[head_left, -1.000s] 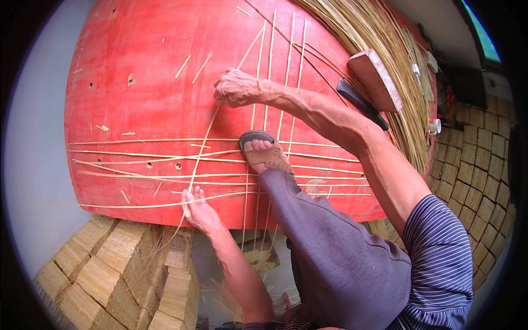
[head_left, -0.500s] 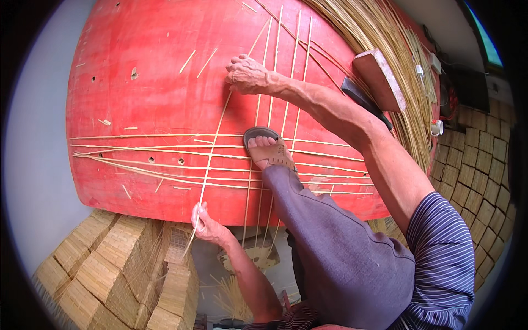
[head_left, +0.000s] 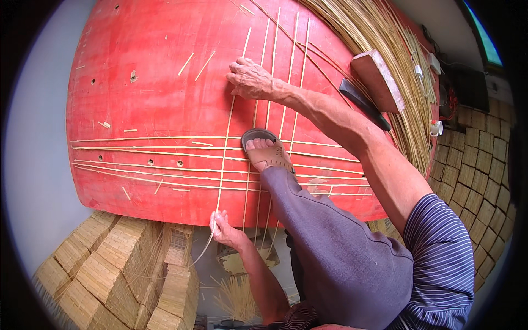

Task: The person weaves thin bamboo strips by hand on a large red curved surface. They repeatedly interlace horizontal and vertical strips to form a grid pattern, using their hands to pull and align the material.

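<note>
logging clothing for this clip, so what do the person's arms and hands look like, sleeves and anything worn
The left hand and right hand are bare, with no glove or watch visible; veins stand out on the right. The right sleeve is short, dark blue with thin white stripes, ending above the elbow.

Right hand hides its own fingertips; grip on the strip unreadable. Strip's tail past left hand too faint to trace fully. Sandalled foot covers some strip crossings. Strip bundle and red board cut off at top.
</note>
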Demonstrator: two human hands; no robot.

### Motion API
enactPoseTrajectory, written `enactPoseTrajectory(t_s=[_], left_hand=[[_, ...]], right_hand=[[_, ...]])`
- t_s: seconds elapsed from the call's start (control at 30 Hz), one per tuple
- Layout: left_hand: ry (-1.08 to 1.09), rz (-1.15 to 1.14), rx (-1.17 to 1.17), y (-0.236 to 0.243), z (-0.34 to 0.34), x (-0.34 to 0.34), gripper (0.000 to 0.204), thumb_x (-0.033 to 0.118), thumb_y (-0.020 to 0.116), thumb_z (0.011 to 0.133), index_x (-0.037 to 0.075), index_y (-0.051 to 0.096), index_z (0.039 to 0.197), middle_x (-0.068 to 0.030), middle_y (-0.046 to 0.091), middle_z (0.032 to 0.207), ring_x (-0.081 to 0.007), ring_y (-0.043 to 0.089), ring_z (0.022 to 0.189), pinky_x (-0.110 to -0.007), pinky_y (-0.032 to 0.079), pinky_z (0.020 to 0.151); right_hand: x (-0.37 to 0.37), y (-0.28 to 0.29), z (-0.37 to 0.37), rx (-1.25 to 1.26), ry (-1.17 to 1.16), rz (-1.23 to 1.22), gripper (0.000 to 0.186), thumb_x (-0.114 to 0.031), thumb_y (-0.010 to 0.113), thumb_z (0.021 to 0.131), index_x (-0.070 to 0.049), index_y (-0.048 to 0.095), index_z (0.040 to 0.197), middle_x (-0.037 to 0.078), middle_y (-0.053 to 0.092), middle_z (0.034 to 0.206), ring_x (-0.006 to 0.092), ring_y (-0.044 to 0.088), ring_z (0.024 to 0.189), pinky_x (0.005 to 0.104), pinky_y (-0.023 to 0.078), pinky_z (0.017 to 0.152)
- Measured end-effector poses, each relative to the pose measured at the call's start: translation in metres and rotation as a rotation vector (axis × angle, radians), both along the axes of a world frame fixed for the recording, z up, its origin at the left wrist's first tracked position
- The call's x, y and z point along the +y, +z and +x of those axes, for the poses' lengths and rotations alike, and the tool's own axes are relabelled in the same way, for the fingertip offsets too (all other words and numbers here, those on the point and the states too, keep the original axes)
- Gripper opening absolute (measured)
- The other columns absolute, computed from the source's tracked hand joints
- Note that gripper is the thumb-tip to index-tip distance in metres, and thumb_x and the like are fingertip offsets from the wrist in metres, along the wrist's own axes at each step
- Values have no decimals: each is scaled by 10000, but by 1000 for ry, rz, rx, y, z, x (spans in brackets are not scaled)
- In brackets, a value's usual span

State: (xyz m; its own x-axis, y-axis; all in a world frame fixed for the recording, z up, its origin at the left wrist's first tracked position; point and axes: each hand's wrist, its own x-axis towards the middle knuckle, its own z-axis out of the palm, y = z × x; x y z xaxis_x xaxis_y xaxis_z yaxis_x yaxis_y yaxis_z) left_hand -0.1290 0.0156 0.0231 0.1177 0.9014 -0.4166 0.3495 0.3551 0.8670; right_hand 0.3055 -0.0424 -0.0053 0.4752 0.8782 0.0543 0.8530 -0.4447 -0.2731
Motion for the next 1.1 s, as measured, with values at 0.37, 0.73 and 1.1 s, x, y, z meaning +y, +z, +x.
enactPoseTrajectory(t_s=[0.37, 0.73, 1.1], left_hand=[[-325, 386, 273, 15, -2, -2, 233, 122, 603, 958, -77, 676, 1054, -208, 683, 888, -286, 668, 757, -411, 558, 705], [174, -338, -171, -12, -10, -2, 385, 206, 622, 991, -28, 545, 1287, -189, 609, 1232, -243, 629, 1007, -378, 493, 925], [-203, -404, -7, 0, -4, -3, 180, 159, 625, 965, -3, 643, 1042, -77, 654, 792, -146, 589, 596, -282, 492, 577]], right_hand=[[-1, 1, -1, 4, -8, -18, 386, -344, 805, 725, -59, 666, 946, 126, 584, 1007, 314, 539, 1018, 439, 452, 887], [-3, 2, -6, 15, -13, -19, 406, -343, 818, 723, -48, 655, 950, 129, 584, 1024, 307, 544, 1017, 428, 462, 892], [-5, -9, 2, -63, 54, -48, 427, -382, 761, 771, -60, 655, 1031, 134, 593, 1057, 305, 547, 1037, 452, 452, 895]])
